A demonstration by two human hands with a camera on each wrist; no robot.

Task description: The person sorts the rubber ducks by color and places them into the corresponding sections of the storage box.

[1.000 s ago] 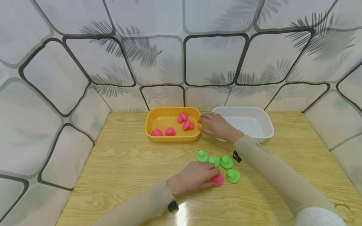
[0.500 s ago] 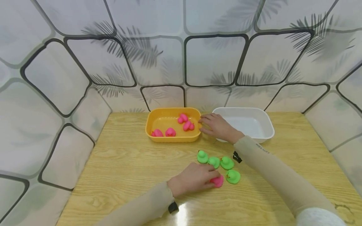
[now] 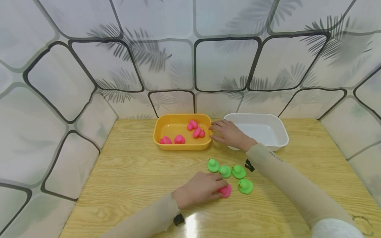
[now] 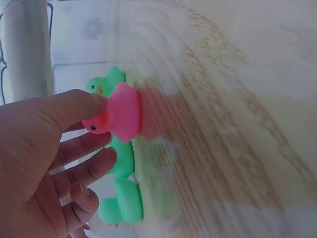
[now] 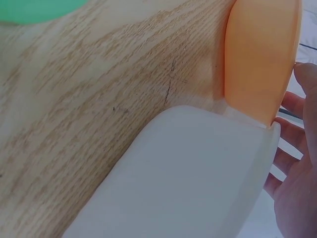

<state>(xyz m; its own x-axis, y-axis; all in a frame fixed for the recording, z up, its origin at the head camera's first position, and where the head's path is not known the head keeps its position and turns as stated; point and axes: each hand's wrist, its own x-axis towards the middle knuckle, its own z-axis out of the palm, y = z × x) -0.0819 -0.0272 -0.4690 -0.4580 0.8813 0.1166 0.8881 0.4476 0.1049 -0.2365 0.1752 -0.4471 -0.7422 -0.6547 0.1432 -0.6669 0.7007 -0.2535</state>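
My left hand (image 3: 198,189) pinches a pink rubber duck (image 3: 225,191) just above or at the table; in the left wrist view the thumb lies on the head of the pink duck (image 4: 121,114), and the opposing finger is partly hidden. Several green rubber ducks (image 3: 245,186) sit close beyond and to the right of it. My right hand (image 3: 229,133) rests with its fingers extended at the right rim of the yellow tub (image 3: 171,146), over the near left corner of the white tub (image 3: 262,130). In the right wrist view its thumb touches the orange-looking yellow rim (image 5: 262,59).
Several pink ducks (image 3: 179,139) lie inside the yellow tub. Both tubs stand side by side at the back of the wooden table (image 3: 134,178), near a patterned backdrop (image 3: 166,66). My right forearm (image 3: 294,185) crosses the table's right side.
My left hand has shifted slightly left, taking the pink duck away from the nearest green duck. The right hand has stayed in place at the tubs.
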